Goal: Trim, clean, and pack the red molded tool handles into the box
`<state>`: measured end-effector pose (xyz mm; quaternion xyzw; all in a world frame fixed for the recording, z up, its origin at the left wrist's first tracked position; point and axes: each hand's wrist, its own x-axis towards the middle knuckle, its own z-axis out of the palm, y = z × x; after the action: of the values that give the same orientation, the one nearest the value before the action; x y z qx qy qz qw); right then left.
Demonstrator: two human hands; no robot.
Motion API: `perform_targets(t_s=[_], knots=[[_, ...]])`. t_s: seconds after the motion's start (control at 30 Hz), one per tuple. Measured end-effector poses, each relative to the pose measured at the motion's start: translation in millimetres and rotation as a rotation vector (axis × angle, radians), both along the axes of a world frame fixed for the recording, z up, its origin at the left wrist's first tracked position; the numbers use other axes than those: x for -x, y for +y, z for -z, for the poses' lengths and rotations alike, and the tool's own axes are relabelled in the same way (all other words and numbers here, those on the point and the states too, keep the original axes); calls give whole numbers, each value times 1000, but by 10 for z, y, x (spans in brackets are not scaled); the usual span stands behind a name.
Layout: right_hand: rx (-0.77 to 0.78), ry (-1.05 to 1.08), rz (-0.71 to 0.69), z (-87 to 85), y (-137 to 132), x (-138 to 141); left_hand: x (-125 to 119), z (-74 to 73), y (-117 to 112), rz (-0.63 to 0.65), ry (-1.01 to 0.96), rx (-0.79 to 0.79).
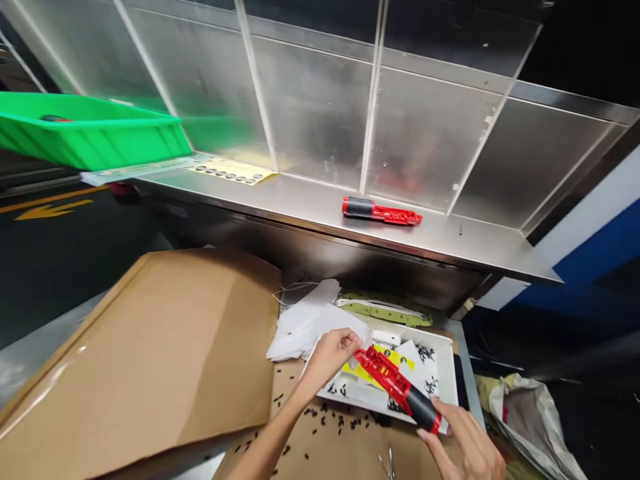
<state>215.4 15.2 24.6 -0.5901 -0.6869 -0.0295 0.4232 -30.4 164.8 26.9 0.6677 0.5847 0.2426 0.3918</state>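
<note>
My right hand (pixel 467 440) grips the dark end of a red-and-black plastic tool housing (pixel 387 380), thumb and fingers on either side. The housing slants up to the left over a white tray, its moulded inner ribs facing up. At its red tip, my left hand (pixel 336 350) is closed in a pinch. Whatever lies between those fingertips is too small to make out. Beneath, the white tray (pixel 447 367) contains small black parts (pixel 425 353), white pieces and a yellow printed sheet (pixel 400 357).
A similar red-and-black housing (pixel 380 211) lies on the metal shelf (pixel 300 200). The green bin (pixel 135 137) stands left, beside a yellow sticker sheet (pixel 233 170). A large cardboard box (pixel 200 347) fills the left side. Small black pieces (pixel 325 420) litter the cardboard; tweezers-like metal (pixel 391 463) lie in front.
</note>
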Motion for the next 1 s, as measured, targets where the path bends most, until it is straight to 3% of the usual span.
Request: perform_targets(t_s=[0.23, 0.4, 0.57, 0.7, 0.83, 1.0], knots=[[69, -251, 54, -83, -281, -145, -311, -273, -425, 13, -74, -30], [8, -344, -29, -158, -349, -134, -487, -433, -644, -31, -27, -82], [-48, -316, 132, -302, -356, -135, -582, -438, -781, -43, 15, -118], [-40, -335, 34, -343, -389, -99, -639, -419, -864, -38, 10, -137], [-44, -324, 107, -338, -410, -63, -689, -396, -942, -29, -9, -151], [4, -302, 52, -327, -427, 21, -778, -417, -1057, -22, -84, -147]])
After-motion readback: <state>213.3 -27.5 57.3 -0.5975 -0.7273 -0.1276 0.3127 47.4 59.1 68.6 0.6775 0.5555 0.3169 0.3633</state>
